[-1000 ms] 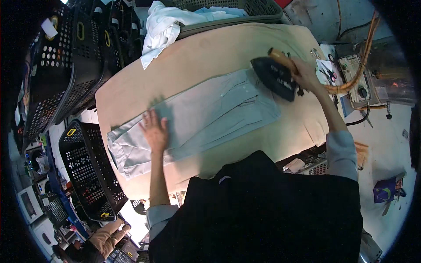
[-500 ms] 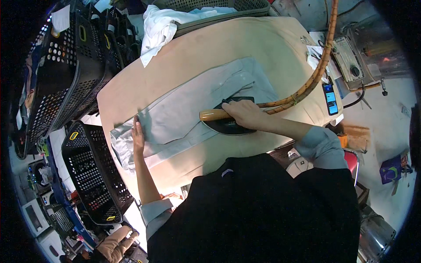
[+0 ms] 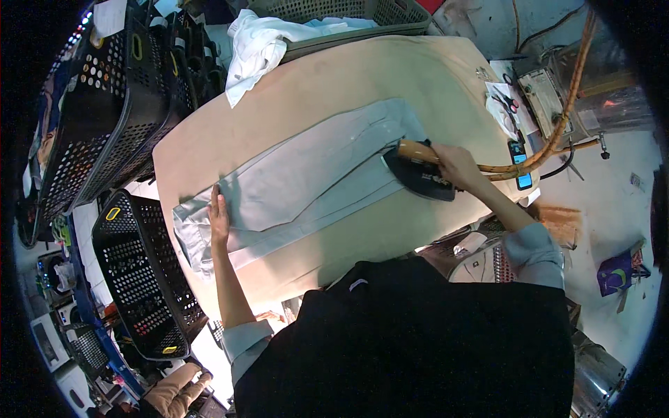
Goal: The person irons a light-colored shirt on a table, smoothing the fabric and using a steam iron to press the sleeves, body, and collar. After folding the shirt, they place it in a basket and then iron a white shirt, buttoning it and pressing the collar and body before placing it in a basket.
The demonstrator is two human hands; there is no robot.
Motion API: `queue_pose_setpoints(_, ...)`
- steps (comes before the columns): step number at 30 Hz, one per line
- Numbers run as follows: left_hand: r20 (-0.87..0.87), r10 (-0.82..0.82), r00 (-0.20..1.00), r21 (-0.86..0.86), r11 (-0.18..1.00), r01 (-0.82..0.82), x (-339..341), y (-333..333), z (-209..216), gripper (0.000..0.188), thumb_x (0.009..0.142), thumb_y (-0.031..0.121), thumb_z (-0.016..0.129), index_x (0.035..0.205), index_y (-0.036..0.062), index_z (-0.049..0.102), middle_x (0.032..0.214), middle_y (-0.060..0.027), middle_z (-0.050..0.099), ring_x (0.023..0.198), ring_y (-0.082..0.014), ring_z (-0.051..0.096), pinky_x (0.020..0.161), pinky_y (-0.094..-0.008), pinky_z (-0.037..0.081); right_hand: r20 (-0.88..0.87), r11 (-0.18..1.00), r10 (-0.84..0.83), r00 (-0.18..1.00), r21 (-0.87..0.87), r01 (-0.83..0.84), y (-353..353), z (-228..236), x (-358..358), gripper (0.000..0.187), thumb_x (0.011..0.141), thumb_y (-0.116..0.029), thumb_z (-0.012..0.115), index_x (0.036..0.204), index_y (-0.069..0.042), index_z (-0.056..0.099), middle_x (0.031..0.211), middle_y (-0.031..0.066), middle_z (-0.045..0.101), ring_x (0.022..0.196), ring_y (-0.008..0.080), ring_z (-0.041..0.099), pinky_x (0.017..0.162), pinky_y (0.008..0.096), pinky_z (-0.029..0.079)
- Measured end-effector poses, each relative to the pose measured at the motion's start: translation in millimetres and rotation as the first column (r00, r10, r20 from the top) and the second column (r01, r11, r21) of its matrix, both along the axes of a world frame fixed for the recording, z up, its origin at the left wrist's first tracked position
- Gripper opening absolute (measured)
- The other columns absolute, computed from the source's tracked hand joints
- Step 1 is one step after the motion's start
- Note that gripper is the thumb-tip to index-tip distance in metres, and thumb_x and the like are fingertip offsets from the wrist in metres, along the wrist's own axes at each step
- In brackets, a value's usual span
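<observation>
A: What's the right hand (image 3: 456, 167) doing?
B: It's gripping the black iron (image 3: 418, 180), fingers wrapping around the wooden handle (image 3: 415, 150). The iron is now sitting farther right than half a second ago, overlapping the right end of the pale grey garment (image 3: 300, 174). I can't tell whether its sole is touching the cloth.
A: And the left hand (image 3: 219, 217)?
B: It's staying at the garment's left end, resting there with fingers stretching out straight.
A: The garment itself?
B: It's lying lengthwise across the padded table (image 3: 348, 73), showing more of its lower edge. The hose (image 3: 579, 73) is now crossing the phone (image 3: 517, 149).
</observation>
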State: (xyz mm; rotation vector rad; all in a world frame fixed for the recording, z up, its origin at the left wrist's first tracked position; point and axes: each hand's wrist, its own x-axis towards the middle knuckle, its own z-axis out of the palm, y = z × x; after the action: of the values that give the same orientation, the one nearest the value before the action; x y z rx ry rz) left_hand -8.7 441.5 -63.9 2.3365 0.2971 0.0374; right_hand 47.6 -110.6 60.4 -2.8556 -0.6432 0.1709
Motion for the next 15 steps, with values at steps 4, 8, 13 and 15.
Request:
queue_pose_setpoints(4, 0.015, 0.043, 0.999, -0.100, 0.994, -0.041, 4.3, -16.4, 22.5, 0.055, 0.090, 0.042, 0.033, 0.129, 0.0028, 0.033, 0.132, -0.0160, 0.036, 0.124, -0.0294, 0.031, 0.102, -0.0423, 0.017, 0.078, 0.991, -0.120, 0.990, -0.042, 0.124, -42.1, -7.2, 22.0, 0.025, 0.068, -0.005, 0.052, 0.092, -0.004, 0.046, 0.074, 0.0199, 0.056, 0.072, 0.0394, 0.054, 0.062, 0.0476, 0.041)
queue_pose_setpoints(8, 0.120, -0.008, 0.993, 0.281, 0.959, -0.026, 17.0, -57.8, 34.5, 0.053, 0.089, 0.036, 0.040, 0.129, 0.0027, 0.034, 0.131, -0.0169, 0.036, 0.124, -0.0315, 0.030, 0.102, -0.0434, 0.017, 0.043, 0.957, -0.265, 0.963, -0.112, 0.268, -70.2, -12.7, 59.2, 0.026, 0.068, -0.005, 0.051, 0.094, -0.006, 0.046, 0.077, 0.0201, 0.057, 0.077, 0.0387, 0.055, 0.065, 0.0479, 0.042)
queue_pose_setpoints(13, 0.135, -0.143, 0.980, 0.408, 0.910, 0.077, 38.7, -118.7, 34.4, 0.052, 0.087, 0.033, 0.042, 0.129, 0.0036, 0.034, 0.133, -0.0160, 0.033, 0.126, -0.0303, 0.027, 0.103, -0.0452, 0.016, 0.071, 0.955, -0.290, 0.954, -0.039, 0.294, -86.0, -20.4, 125.5, 0.027, 0.067, -0.010, 0.060, 0.091, -0.004, 0.048, 0.078, 0.0180, 0.057, 0.077, 0.0367, 0.056, 0.066, 0.0459, 0.042)
queue_pose_setpoints(15, 0.128, -0.192, 0.973, 0.457, 0.882, 0.114, 45.8, -141.9, 32.3, 0.052, 0.087, 0.031, 0.043, 0.129, 0.0027, 0.034, 0.134, -0.0156, 0.033, 0.126, -0.0304, 0.027, 0.104, -0.0455, 0.015, 0.169, 0.950, -0.305, 0.937, -0.023, 0.313, -85.1, -25.3, 146.5, 0.029, 0.066, -0.011, 0.064, 0.089, -0.004, 0.050, 0.079, 0.0164, 0.057, 0.076, 0.0358, 0.056, 0.066, 0.0449, 0.042)
